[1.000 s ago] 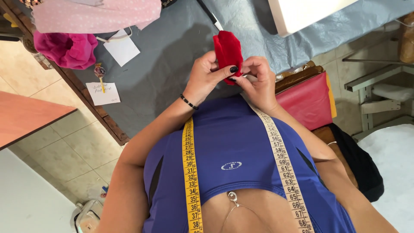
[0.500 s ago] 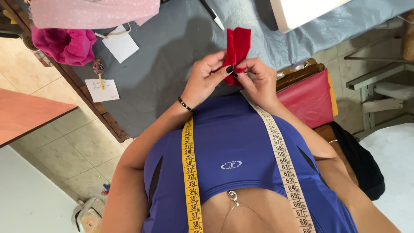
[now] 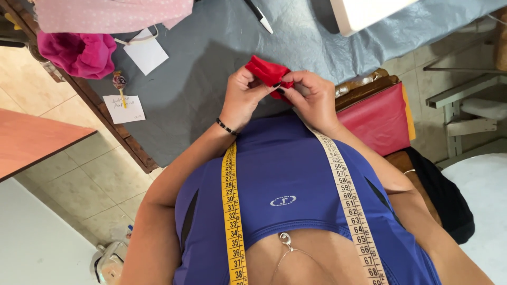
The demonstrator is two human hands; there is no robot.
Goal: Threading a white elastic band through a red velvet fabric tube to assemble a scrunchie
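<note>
Head view, red piece: a small folded red fabric piece (image 3: 266, 73) is held above the grey-blue cloth-covered table (image 3: 211, 68), close in front of the person's chest.
Head view, left hand: the left hand (image 3: 244, 97) pinches the lower left edge of the piece between thumb and fingers, closed on the cloth.
Head view, right hand: the right hand (image 3: 311, 97) pinches the lower right edge, fingertips meeting those of the left hand; it too is clenched on the cloth.
Head view, direction: the piece runs up and away from both grips toward the far side of the table, its long axis slanting from upper left to lower right.
Head view, nearer hand: both touch it; the left covers a little more of it, though the fold hides how much.
Head view, around: a black-and-white pen (image 3: 259, 16) lies beyond, a white paper card (image 3: 145, 53) and a magenta cloth bundle (image 3: 79, 53) to the left, a red cushion (image 3: 377, 119) just right of the right hand.
Head view, on the body: a yellow and white measuring tape (image 3: 232, 211) hangs round the neck, clear of the hands.
Head view, in the way: nothing lies between the hands and the table.
</note>
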